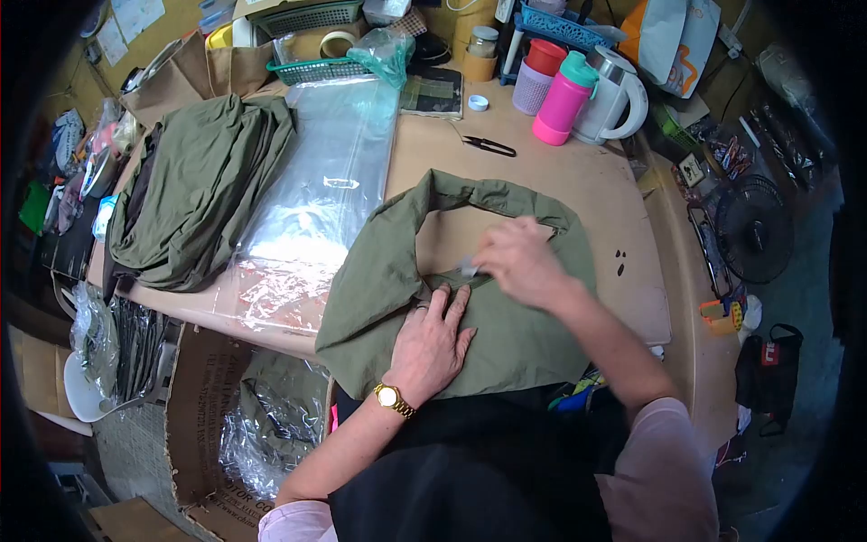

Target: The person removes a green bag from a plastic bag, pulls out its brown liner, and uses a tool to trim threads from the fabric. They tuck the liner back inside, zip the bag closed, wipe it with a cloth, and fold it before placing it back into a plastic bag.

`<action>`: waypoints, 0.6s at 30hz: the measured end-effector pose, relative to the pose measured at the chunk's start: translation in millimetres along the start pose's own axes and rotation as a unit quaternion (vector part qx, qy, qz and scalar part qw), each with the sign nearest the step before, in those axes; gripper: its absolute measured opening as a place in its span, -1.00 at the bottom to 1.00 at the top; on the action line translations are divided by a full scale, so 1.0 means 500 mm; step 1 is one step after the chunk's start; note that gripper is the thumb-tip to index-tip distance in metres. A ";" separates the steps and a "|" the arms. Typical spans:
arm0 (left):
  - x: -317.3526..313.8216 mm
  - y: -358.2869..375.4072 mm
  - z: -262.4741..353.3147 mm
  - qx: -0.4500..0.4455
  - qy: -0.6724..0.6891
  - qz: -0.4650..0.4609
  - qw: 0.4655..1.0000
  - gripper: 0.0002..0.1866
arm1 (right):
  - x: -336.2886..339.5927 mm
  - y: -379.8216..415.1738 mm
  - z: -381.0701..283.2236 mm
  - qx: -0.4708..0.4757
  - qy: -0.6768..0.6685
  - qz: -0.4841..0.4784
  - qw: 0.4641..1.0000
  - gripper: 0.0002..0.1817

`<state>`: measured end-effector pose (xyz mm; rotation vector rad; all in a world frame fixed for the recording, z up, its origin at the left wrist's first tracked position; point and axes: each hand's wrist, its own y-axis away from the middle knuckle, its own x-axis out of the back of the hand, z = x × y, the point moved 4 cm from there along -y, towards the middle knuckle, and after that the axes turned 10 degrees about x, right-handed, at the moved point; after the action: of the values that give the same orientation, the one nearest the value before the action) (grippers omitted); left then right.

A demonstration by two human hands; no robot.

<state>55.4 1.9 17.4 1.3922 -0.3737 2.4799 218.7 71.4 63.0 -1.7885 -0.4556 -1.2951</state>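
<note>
An olive green fabric item (506,348) lies at the table's front edge, with a wide opening through which the tabletop shows. My left hand (429,339) rests flat on the fabric just below this opening, fingers stretched out. Slightly blurred, my right hand (519,262) is over the opening with its fingers pinched together. A small pale grey piece (470,266) sticks out from those fingertips at the opening's lower rim; its kind is too blurred to make out. Behind the opening lies a pair of black thread snips (489,145).
Folded olive garments (203,190) are piled at the left, beside clear plastic bags (316,181). A pink bottle (564,99) and an electric kettle (607,95) stand at the back right. Below the table's front edge, a cardboard box (194,415) holds plastic-wrapped items.
</note>
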 end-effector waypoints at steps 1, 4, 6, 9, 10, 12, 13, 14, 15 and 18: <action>0.003 -0.001 0.001 -0.001 -0.001 0.004 1.000 -0.41 | -0.024 0.010 -0.010 -0.001 0.000 0.000 1.000 -0.92; 0.002 -0.001 0.000 -0.010 -0.002 0.013 1.000 -0.40 | -0.044 0.037 -0.022 -0.023 0.002 0.043 0.999 -0.91; 0.003 -0.002 -0.002 -0.017 -0.004 0.021 1.000 -0.39 | -0.028 0.046 -0.009 -0.025 0.014 0.026 0.999 -0.90; 0.001 -0.005 -0.002 -0.017 -0.018 0.020 0.999 -0.39 | -0.046 0.022 -0.032 -0.024 0.018 0.022 0.999 -0.89; 0.001 -0.005 -0.002 -0.015 -0.011 0.023 1.000 -0.39 | -0.052 0.017 -0.041 -0.022 0.008 0.035 0.999 -0.89; -0.001 -0.002 -0.002 -0.011 -0.002 0.022 1.000 -0.39 | -0.053 0.034 -0.032 -0.030 0.007 0.036 0.999 -0.89; 0.000 -0.002 -0.002 -0.013 -0.003 0.022 1.000 -0.39 | -0.049 0.043 -0.026 -0.037 0.006 0.041 0.998 -0.89; 0.002 -0.003 -0.002 -0.016 -0.004 0.024 1.000 -0.40 | -0.041 0.049 -0.019 -0.038 0.006 0.042 0.998 -0.89; 0.003 -0.002 -0.002 -0.017 -0.004 0.023 1.000 -0.40 | -0.031 0.055 -0.012 -0.040 0.028 0.024 0.999 -0.89; 0.003 -0.003 0.000 -0.018 -0.011 0.025 0.999 -0.40 | -0.040 0.036 -0.023 -0.037 0.053 0.016 0.998 -0.90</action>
<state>55.2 3.4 18.7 1.4140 -0.4613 2.4860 217.0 55.6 38.3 -1.7697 -0.3217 -1.3923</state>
